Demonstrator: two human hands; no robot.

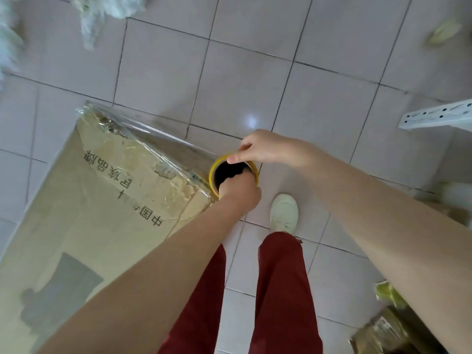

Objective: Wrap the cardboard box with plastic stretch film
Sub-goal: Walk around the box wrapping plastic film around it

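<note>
On floor [255, 72] | box [102, 200] at left, film [166, 141] stretched over its far edge | roll [212, 172] right at box corner | left hand [238, 191] fingers hooked inside it | right hand [268, 149] pinching its rim

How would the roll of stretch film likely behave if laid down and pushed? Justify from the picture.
Round with a hollow core, the roll would probably roll on the smooth tiled floor. Its core seems stiff: the left hand and right hand grip its rim without denting it. The film stretched to the box looks thin and clingy.
</note>
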